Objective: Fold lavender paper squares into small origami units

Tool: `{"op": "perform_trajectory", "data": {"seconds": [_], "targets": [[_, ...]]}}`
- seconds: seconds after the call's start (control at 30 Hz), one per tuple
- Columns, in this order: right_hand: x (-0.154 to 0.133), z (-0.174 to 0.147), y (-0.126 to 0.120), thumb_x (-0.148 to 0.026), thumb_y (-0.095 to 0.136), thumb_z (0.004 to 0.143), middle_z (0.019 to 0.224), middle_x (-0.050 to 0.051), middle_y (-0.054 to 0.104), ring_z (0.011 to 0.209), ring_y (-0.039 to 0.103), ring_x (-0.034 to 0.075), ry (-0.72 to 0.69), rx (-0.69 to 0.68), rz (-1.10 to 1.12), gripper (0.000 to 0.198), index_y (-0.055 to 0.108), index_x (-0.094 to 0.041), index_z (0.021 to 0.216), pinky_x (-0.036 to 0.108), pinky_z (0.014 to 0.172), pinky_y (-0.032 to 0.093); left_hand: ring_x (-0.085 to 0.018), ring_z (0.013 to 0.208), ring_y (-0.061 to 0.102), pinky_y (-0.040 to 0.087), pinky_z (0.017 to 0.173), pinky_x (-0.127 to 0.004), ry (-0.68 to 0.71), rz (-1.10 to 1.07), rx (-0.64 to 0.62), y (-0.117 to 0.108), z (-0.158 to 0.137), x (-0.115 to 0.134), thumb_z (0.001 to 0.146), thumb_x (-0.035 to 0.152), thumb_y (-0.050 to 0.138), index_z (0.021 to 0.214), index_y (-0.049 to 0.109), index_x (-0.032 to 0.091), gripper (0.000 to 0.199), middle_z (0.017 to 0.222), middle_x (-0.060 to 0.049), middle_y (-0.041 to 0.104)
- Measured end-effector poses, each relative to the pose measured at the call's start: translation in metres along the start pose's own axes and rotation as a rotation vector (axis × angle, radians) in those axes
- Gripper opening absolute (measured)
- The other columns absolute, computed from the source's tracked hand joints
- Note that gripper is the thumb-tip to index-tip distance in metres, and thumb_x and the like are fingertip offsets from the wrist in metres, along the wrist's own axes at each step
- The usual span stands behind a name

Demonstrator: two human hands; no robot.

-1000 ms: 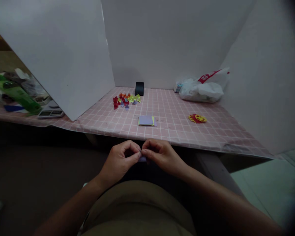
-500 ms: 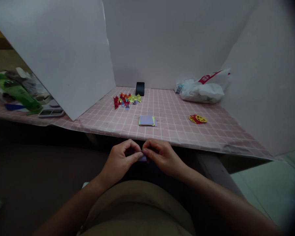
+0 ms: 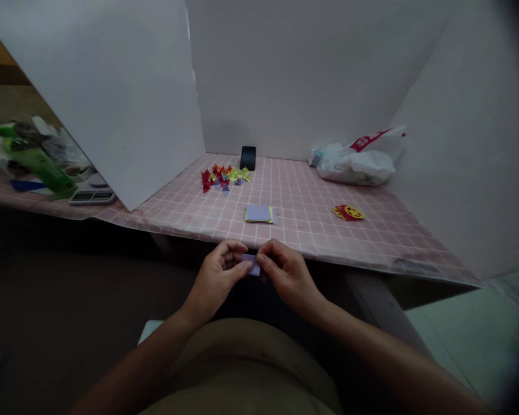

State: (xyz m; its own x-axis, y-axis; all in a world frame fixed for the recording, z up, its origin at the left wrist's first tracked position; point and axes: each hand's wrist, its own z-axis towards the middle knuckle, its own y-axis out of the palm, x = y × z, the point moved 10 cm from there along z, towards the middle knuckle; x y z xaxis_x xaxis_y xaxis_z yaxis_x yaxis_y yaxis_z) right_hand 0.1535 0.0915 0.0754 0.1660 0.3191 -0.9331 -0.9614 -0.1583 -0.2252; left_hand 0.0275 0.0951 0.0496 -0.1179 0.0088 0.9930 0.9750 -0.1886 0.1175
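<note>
A small piece of purple paper (image 3: 252, 265) is held between my two hands, just off the table's front edge. My left hand (image 3: 219, 275) pinches its left side with the thumb on top. The thumb and forefinger of my right hand (image 3: 286, 272) grip its right edge. Past my hands lies a stack of paper squares (image 3: 258, 214), purple on top with yellow showing at the side. Farther back on the left sits a pile of small folded paper pieces (image 3: 225, 177) in red, orange, yellow and purple.
Red and yellow cut-out shapes (image 3: 348, 212) lie to the right on the pink checked tablecloth (image 3: 303, 202). Behind stand a dark phone-like object (image 3: 248, 158) and a white plastic bag (image 3: 355, 164). White panels (image 3: 125, 98) surround the table; left outside are a green bottle (image 3: 38, 164) and a scale (image 3: 93, 196).
My hands have risen slightly and moved a little apart. More of the purple paper's flat face shows between them now. The view has shifted slightly.
</note>
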Motion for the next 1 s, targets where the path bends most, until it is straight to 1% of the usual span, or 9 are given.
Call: {"op": "perform_trajectory", "data": {"seconds": [0.1, 0.17, 0.23, 0.37, 0.53, 0.63, 0.77, 0.87, 1.0], "targets": [[-0.001, 0.000, -0.002, -0.025, 0.054, 0.091, 0.063, -0.002, 0.053, 0.057, 0.048, 0.011, -0.025, 0.037, -0.017, 0.016, 0.053, -0.018, 0.076, 0.024, 0.054, 0.038, -0.011, 0.066, 0.055, 0.043, 0.065, -0.024, -0.060, 0.037, -0.077, 0.009, 0.002, -0.009, 0.078, 0.032, 0.073, 0.078, 0.064, 0.014, 0.020, 0.070, 0.001, 0.062], [-0.002, -0.001, -0.003, -0.025, 0.054, 0.091, 0.062, -0.003, 0.052, 0.057, 0.048, 0.011, -0.037, 0.050, -0.028, 0.017, 0.053, -0.019, 0.075, 0.024, 0.054, 0.038, -0.010, 0.061, 0.050, 0.040, 0.062, -0.025, -0.084, 0.079, -0.108, 0.013, 0.002, -0.011, 0.079, 0.035, 0.071, 0.066, 0.062, 0.014, 0.026, 0.063, 0.001, 0.058], [-0.003, -0.002, -0.003, -0.025, 0.053, 0.091, 0.062, -0.003, 0.052, 0.056, 0.047, 0.011, -0.038, 0.054, -0.032, 0.017, 0.054, -0.019, 0.076, 0.024, 0.054, 0.038, -0.010, 0.059, 0.048, 0.038, 0.060, -0.025, -0.091, 0.094, -0.098, 0.013, 0.002, -0.011, 0.077, 0.034, 0.072, 0.062, 0.059, 0.015, 0.028, 0.060, 0.002, 0.056], [-0.002, -0.001, -0.006, -0.025, 0.054, 0.091, 0.061, -0.003, 0.051, 0.055, 0.048, 0.011, -0.024, 0.075, -0.008, 0.018, 0.053, -0.019, 0.075, 0.025, 0.054, 0.038, -0.010, 0.057, 0.048, 0.037, 0.059, -0.024, -0.113, 0.074, -0.086, 0.011, 0.001, -0.014, 0.073, 0.033, 0.074, 0.063, 0.059, 0.015, 0.026, 0.060, 0.002, 0.057], [-0.004, 0.008, -0.025, -0.028, 0.053, 0.093, 0.067, -0.002, 0.055, 0.055, 0.052, 0.010, -0.046, 0.134, 0.046, 0.019, 0.051, -0.019, 0.076, 0.025, 0.056, 0.042, -0.009, 0.054, 0.049, 0.039, 0.058, -0.024, -0.163, 0.004, -0.024, 0.003, -0.001, -0.027, 0.069, 0.032, 0.076, 0.060, 0.059, 0.015, 0.026, 0.058, 0.002, 0.058], [-0.002, 0.012, -0.016, -0.032, 0.053, 0.094, 0.067, -0.002, 0.055, 0.058, 0.053, 0.011, -0.030, 0.026, 0.020, 0.020, 0.054, -0.019, 0.079, 0.026, 0.059, 0.043, -0.009, 0.055, 0.050, 0.039, 0.058, -0.024, -0.134, 0.007, -0.011, 0.003, -0.001, -0.026, 0.069, 0.031, 0.077, 0.059, 0.058, 0.015, 0.026, 0.057, 0.002, 0.059], [0.004, 0.008, 0.005, -0.032, 0.064, 0.087, 0.069, 0.000, 0.060, 0.063, 0.054, 0.013, 0.012, -0.117, -0.021, 0.018, 0.060, -0.018, 0.076, 0.025, 0.059, 0.042, -0.009, 0.055, 0.049, 0.038, 0.057, -0.023, -0.101, 0.029, -0.006, 0.004, -0.003, -0.022, 0.069, 0.032, 0.078, 0.058, 0.058, 0.016, 0.028, 0.055, 0.003, 0.057], [0.006, 0.005, 0.006, -0.031, 0.063, 0.088, 0.064, 0.000, 0.060, 0.061, 0.052, 0.012, 0.018, -0.094, -0.015, 0.023, 0.060, -0.017, 0.069, 0.026, 0.058, 0.040, -0.010, 0.056, 0.051, 0.040, 0.058, -0.024, -0.091, 0.021, -0.010, 0.005, -0.003, -0.021, 0.070, 0.032, 0.078, 0.060, 0.061, 0.015, 0.025, 0.057, 0.002, 0.060], [0.018, 0.002, 0.004, -0.036, 0.064, 0.087, 0.061, -0.001, 0.058, 0.057, 0.051, 0.012, 0.092, -0.033, 0.098, 0.025, 0.060, -0.017, 0.071, 0.025, 0.055, 0.039, -0.011, 0.059, 0.055, 0.043, 0.060, -0.024, -0.087, -0.036, -0.015, 0.006, -0.003, -0.022, 0.072, 0.035, 0.077, 0.067, 0.069, 0.015, 0.022, 0.062, 0.000, 0.064]]}}
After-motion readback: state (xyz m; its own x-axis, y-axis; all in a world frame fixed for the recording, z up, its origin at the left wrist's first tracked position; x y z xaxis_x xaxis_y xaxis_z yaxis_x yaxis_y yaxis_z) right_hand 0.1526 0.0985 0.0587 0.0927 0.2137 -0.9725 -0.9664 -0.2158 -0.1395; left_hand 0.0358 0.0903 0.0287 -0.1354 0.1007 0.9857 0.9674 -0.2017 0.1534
